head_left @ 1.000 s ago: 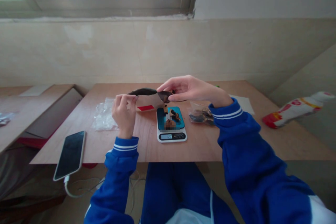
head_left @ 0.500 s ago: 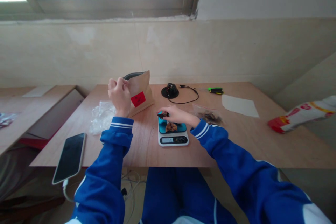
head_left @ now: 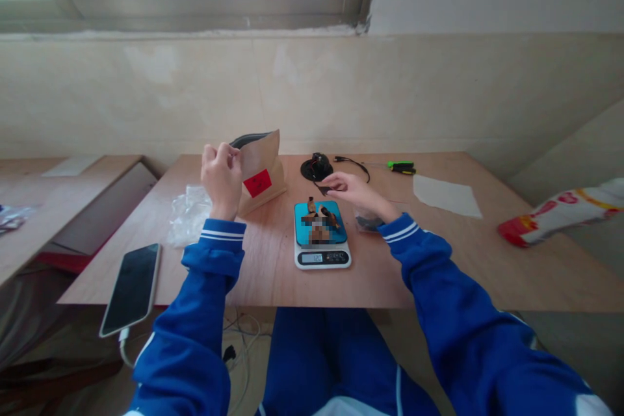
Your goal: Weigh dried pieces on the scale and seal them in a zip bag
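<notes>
Wooden table (head_left: 439, 260) spanning the view, wall and window behind. Phone (head_left: 130, 288) at the left front corner, screen dark, cable hanging off its near end. Red and white packet (head_left: 560, 211) off the right edge. Sheet of paper (head_left: 446, 195) far right on the top, green pen (head_left: 400, 168) just beyond it. Crumpled clear plastic (head_left: 190, 221) left of centre. Brown paper bag (head_left: 258, 172) standing tilted, red label facing front, mouth open on top, held by its left edge in the closed left hand (head_left: 221, 181). Kitchen scale (head_left: 321, 234) mid-table, blue platform, several dark dried pieces (head_left: 319, 214) lying on it, display lit but unreadable. Small clear pouch (head_left: 366, 220) just right of the scale, partly hidden by the right wrist. Black round gadget (head_left: 316, 169) with cord behind the scale. Right hand (head_left: 353, 192) raised just above the scale's far edge, fingertips pinched shut on a small dark piece (head_left: 322, 190).
</notes>
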Tool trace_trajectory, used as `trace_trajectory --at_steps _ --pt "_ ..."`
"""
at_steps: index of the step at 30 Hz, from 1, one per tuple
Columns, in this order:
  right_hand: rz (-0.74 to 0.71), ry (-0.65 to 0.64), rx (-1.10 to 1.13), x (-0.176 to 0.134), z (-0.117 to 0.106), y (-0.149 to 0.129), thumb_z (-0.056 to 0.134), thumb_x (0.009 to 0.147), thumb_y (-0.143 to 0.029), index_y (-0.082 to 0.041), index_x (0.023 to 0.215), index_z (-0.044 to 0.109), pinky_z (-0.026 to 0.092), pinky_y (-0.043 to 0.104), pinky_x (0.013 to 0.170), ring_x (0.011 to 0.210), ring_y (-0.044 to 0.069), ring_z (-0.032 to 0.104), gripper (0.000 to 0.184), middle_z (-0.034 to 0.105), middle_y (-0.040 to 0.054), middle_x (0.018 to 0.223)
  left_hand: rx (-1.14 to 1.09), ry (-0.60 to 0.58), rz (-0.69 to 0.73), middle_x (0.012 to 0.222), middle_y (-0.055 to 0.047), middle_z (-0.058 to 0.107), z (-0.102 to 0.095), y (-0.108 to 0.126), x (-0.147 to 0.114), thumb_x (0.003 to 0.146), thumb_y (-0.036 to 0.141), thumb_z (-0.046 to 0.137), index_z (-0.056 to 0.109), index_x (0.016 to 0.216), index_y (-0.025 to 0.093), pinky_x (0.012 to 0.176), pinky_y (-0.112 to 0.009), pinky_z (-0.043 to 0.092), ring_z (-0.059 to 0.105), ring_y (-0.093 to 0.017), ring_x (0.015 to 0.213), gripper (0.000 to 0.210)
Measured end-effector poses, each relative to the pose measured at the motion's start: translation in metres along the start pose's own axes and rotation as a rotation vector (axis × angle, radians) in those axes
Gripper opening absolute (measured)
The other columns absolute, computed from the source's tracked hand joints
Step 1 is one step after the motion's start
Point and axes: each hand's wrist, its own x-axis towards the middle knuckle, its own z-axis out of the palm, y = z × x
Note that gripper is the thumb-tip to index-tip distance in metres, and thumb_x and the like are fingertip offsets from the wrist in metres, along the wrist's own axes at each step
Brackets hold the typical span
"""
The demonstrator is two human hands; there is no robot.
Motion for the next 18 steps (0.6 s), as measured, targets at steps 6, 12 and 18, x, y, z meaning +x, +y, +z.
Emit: trace_trajectory --at_steps 6,12,18 --pt "0.159 0.056 -0.033 -0.010 0.005 0.042 0.064 0.077 -0.007 -0.014 0.088 0.063 0.057 0.035 0.077 0.082 0.020 0.071 0.013 0.073 0.0094 0.089 0.012 0.003 0.006 0.090 -0.005 0.051 0.003 0.000 -0.002 0.087 0.024 0.055 0.061 0.084 0.019 0.080 -0.034 0.048 0.059 -0.020 0.086 0.008" --pt "0.155 0.023 0.001 -0.017 0.017 0.045 0.066 0.078 -0.010 -0.015 0.100 0.063 0.057 0.035 0.083 0.092 0.019 0.070 0.022 0.072 0.0116 0.103 -0.011 -0.031 -0.005 0.093 -0.005 0.052 -0.001 0.001 -0.002 0.087 0.025 0.054 0.059 0.085 0.019 0.083 -0.037 0.048 0.058 -0.020 0.086 0.008" --pt "0.083 0.103 -0.193 -0.026 0.006 0.040 0.059 0.087 -0.020 -0.016 0.108 0.064 0.051 0.043 0.094 0.100 0.022 0.066 0.022 0.069 0.0135 0.111 -0.028 -0.043 -0.009 0.094 -0.005 0.052 -0.003 0.003 -0.003 0.087 0.025 0.053 0.059 0.085 0.019 0.085 -0.037 0.048 0.058 -0.020 0.089 0.009"
